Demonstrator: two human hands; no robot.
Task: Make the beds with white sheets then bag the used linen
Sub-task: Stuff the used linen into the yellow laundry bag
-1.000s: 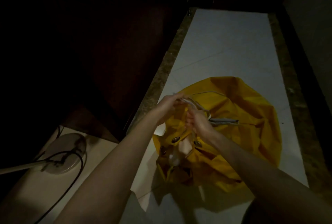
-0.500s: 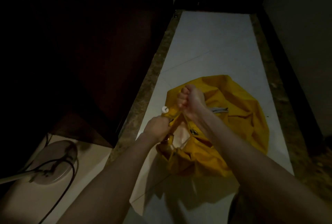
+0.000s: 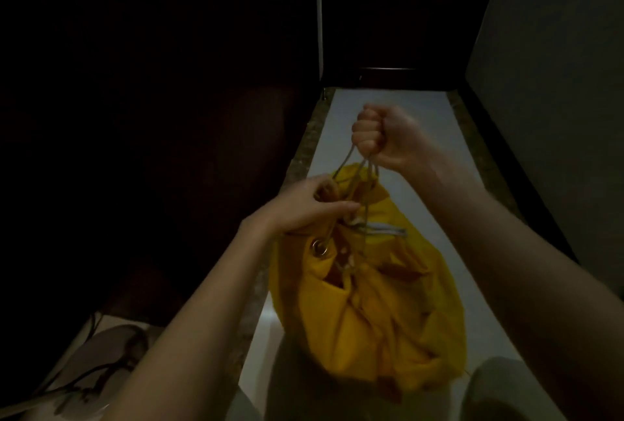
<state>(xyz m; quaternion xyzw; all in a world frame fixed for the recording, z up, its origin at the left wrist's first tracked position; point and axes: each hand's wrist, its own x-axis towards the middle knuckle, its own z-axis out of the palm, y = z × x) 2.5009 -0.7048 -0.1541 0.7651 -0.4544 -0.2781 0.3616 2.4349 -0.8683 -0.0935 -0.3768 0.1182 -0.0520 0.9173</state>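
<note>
We see the right hand (image 3: 381, 137) fisted round the drawstring cords (image 3: 363, 171), the left hand (image 3: 304, 208) gripping the yellow bag (image 3: 371, 302) at its gathered mouth, seemingly above the pale floor (image 3: 398, 100).

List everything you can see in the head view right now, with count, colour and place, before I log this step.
laundry bag: one, yellow, on the floor at centre, its neck gathered under the left hand.
drawstring cord: one, pale, several strands running from the bag's neck up into the right fist.
metal eyelet: one, brass-coloured, on the bag's rim just below the left hand.
floor: pale tiles with a speckled stone border, running away down the middle.
fan base: one, pale and round, bottom left, a dark cable lying across it.
wall: one, greyish, on the right.
left hand: grips the gathered bag neck.
right hand: raised fist, holds the cord.
</note>
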